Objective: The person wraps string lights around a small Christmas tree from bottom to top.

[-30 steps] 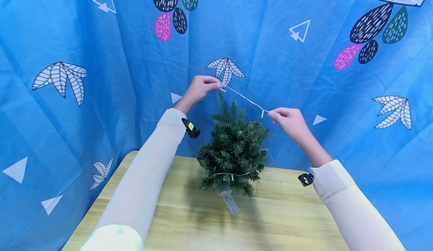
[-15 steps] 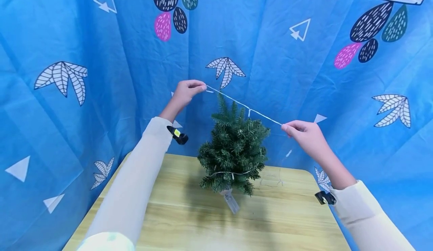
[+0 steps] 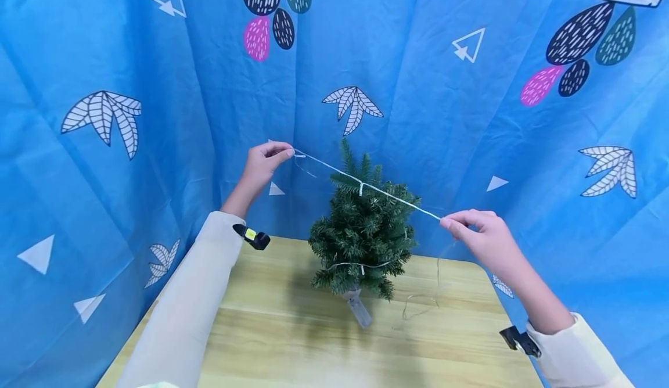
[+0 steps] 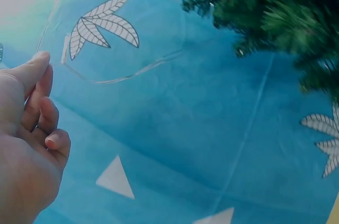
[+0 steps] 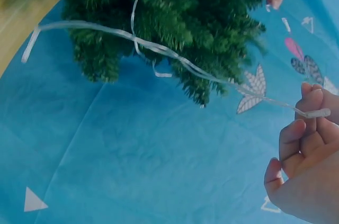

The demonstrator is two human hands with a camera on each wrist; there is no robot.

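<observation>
Left fingers (image 3: 284, 154) and right fingers (image 3: 457, 227) pinch a white string (image 3: 392, 196) — clear case (image 3: 360, 312) below the tree (image 3: 366, 225), contents unclear.

No legible text, 1 yellow label (image 3: 251, 233) on black left-wrist camera (image 3: 262, 241), any print too small

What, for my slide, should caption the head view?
Left hand and right hand hold a thin white light string before a bushy green tree.

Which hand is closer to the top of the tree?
Left, going by the head view. The left hand is left of the treetop, roughly level; the right hand is farther off, right and lower.
</observation>
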